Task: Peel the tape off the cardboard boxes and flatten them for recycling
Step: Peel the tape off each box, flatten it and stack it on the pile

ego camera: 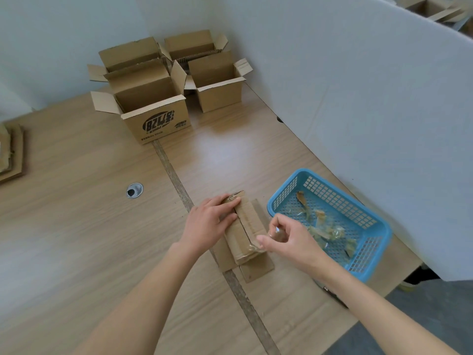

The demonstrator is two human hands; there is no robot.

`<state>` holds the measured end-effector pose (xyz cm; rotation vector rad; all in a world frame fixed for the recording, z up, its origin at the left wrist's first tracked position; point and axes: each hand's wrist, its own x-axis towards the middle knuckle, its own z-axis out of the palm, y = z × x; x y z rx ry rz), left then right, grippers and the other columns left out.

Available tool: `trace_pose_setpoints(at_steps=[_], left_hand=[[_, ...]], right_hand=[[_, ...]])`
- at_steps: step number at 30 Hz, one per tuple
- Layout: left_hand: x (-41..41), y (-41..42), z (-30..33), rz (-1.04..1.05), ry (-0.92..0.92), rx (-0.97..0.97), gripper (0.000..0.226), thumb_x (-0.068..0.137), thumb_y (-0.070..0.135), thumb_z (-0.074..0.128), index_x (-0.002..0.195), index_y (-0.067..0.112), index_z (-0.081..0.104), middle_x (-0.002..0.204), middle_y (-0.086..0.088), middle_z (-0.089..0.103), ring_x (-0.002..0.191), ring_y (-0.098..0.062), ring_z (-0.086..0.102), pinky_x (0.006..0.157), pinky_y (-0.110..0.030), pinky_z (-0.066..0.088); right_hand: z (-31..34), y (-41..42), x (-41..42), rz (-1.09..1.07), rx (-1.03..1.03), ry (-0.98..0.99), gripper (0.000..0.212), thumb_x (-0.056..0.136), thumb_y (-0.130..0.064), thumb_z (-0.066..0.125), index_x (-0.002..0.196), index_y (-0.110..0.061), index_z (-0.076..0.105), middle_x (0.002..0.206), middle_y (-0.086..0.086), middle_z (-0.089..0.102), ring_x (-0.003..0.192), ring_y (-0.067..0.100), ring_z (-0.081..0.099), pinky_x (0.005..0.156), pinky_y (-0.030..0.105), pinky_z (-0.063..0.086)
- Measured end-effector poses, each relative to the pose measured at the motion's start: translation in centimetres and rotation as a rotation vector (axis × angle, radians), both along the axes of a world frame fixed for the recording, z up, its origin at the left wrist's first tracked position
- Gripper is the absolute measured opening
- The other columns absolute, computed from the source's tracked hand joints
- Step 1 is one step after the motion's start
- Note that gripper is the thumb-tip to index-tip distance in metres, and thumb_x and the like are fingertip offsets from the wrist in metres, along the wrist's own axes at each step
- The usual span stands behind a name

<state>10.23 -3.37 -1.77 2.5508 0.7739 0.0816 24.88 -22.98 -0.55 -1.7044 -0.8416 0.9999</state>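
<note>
A small cardboard box [247, 226] lies on the wooden table [76, 213] near its front right, with flaps spread under it. My left hand [207, 224] rests on its left side and top, fingers laid along the far end. My right hand [284, 237] is at the box's near right corner and pinches a strip of clear tape [256, 248] that lifts off the cardboard there. Several open cardboard boxes [153, 98] stand at the back of the table.
A blue plastic basket [376, 224] with several crumpled tape pieces sits right of the box, against a white partition [371, 111]. Flattened cardboard [11, 152] is stacked at the table's left edge. A round cable hole [134, 190] is left of centre.
</note>
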Motion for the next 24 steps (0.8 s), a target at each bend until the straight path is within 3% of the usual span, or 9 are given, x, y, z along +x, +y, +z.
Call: trace_pose_setpoints(at_steps=[3,6,10,14,17,19,21,24], left_hand=[[0.1,-0.7,0.2,0.105,0.023,0.037,0.044,0.101,0.048,0.053,0.145,0.043,0.052,0.151,0.010,0.049,0.137,-0.018,0.046,0.099,-0.044,0.045],[-0.1,-1.1,0.1,0.175,0.014,0.052,0.044,0.102,0.045,0.055,0.145,0.038,0.054,0.148,0.005,0.052,0.136,-0.021,0.048,0.101,-0.046,0.046],[-0.2,-1.8,-0.1,0.207,0.009,0.073,0.043,0.102,0.043,0.055,0.144,0.036,0.056,0.145,0.002,0.055,0.133,-0.023,0.050,0.102,-0.046,0.045],[-0.1,-2.3,-0.1,0.212,0.021,0.090,0.043,0.101,0.043,0.056,0.143,0.035,0.057,0.144,0.001,0.055,0.132,-0.023,0.051,0.101,-0.047,0.047],[-0.2,-2.6,0.1,0.213,0.009,0.122,0.043,0.101,0.038,0.057,0.144,0.029,0.057,0.147,0.000,0.053,0.134,-0.026,0.051,0.103,-0.046,0.045],[0.2,-2.8,0.2,0.096,-0.024,0.199,0.043,0.102,0.026,0.057,0.145,0.025,0.055,0.157,-0.003,0.044,0.142,-0.030,0.043,0.112,-0.047,0.038],[0.8,-3.2,0.1,-0.116,-0.049,0.183,0.052,0.103,0.014,0.052,0.151,0.032,0.046,0.165,0.003,0.028,0.153,-0.024,0.024,0.123,-0.046,0.021],[1.1,-4.2,-0.4,-0.256,0.043,0.084,0.049,0.109,0.034,0.036,0.154,0.051,0.028,0.167,0.019,0.010,0.156,-0.007,0.001,0.126,-0.041,-0.006]], right_hand=[[0.0,0.4,0.2,0.032,-0.041,-0.316,0.046,0.071,-0.044,0.085,0.089,-0.028,0.045,0.065,-0.009,0.050,0.058,0.003,0.042,0.059,0.020,0.038],[-0.5,0.1,0.1,0.125,-0.067,-0.532,0.048,0.073,-0.038,0.086,0.101,-0.037,0.046,0.083,-0.014,0.049,0.073,0.004,0.049,0.066,0.020,0.039],[-1.0,-0.3,-0.1,0.061,-0.080,-0.646,0.043,0.078,-0.032,0.086,0.108,-0.025,0.056,0.108,-0.016,0.051,0.089,0.005,0.058,0.077,0.023,0.046],[-1.3,-1.5,-1.1,-0.023,0.005,-0.761,0.032,0.081,-0.026,0.084,0.105,-0.014,0.068,0.105,-0.008,0.059,0.080,0.005,0.058,0.077,0.015,0.044],[-1.5,-2.3,-1.5,-0.095,0.056,-0.742,0.024,0.084,-0.020,0.082,0.104,-0.012,0.074,0.107,-0.004,0.062,0.076,0.006,0.059,0.077,0.019,0.053],[-1.6,-2.2,-1.5,-0.137,0.086,-0.732,0.021,0.083,-0.013,0.082,0.103,-0.011,0.077,0.105,-0.002,0.068,0.081,0.010,0.064,0.080,0.026,0.057],[-1.6,-2.0,-1.5,-0.174,0.100,-0.758,0.017,0.082,-0.006,0.082,0.099,-0.010,0.080,0.106,0.001,0.075,0.090,0.018,0.070,0.085,0.031,0.058],[-1.9,-2.3,-0.7,-0.212,0.092,-0.725,0.015,0.084,-0.007,0.080,0.097,-0.013,0.082,0.114,-0.001,0.076,0.100,0.020,0.071,0.092,0.033,0.055]])
